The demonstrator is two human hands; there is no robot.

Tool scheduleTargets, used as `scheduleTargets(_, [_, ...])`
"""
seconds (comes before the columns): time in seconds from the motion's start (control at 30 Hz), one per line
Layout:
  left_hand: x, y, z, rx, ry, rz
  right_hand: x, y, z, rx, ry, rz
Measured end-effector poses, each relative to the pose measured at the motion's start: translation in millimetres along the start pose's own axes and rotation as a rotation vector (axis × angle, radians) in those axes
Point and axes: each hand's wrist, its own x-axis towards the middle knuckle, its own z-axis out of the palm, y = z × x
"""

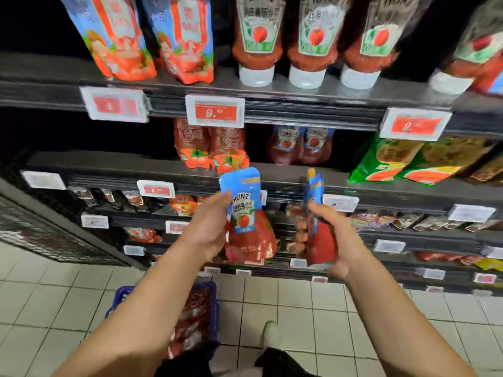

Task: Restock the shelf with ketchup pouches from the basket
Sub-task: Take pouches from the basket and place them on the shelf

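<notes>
My left hand (208, 227) grips a blue-and-red Heinz ketchup pouch (246, 224) by its left edge, label facing me. My right hand (336, 235) holds a second ketchup pouch (318, 219) turned edge-on. Both pouches hang in front of the middle shelf (136, 165), just below two matching Heinz pouches (298, 144) standing deep on that shelf. The blue basket (201, 314) sits on the floor below my left forearm, with several red pouches inside.
Red-orange pouches (211, 148) stand left of the Heinz pair, green bags (402, 161) to the right. Ketchup bottles (313, 42) and blue pouches (152, 39) fill the top shelf. Lower shelves hold small packets. A white tiled floor (299, 308) and my shoe (270, 336) lie below.
</notes>
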Motion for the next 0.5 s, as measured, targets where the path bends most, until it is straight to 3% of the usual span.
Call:
scheduleTargets(0.1, [13, 3, 27, 0.021, -0.031, 0.021, -2, -27, -12, -0.043, -0.014, -0.017])
scheduleTargets(0.27, [26, 9, 51, 0.285, -0.033, 0.281, 1, -68, -24, -0.160, -0.052, 0.014])
scheduleTargets(0.5, [53, 28, 70, 0.526, 0.063, 0.454, 24, -90, -29, -0.466, 0.064, -0.386])
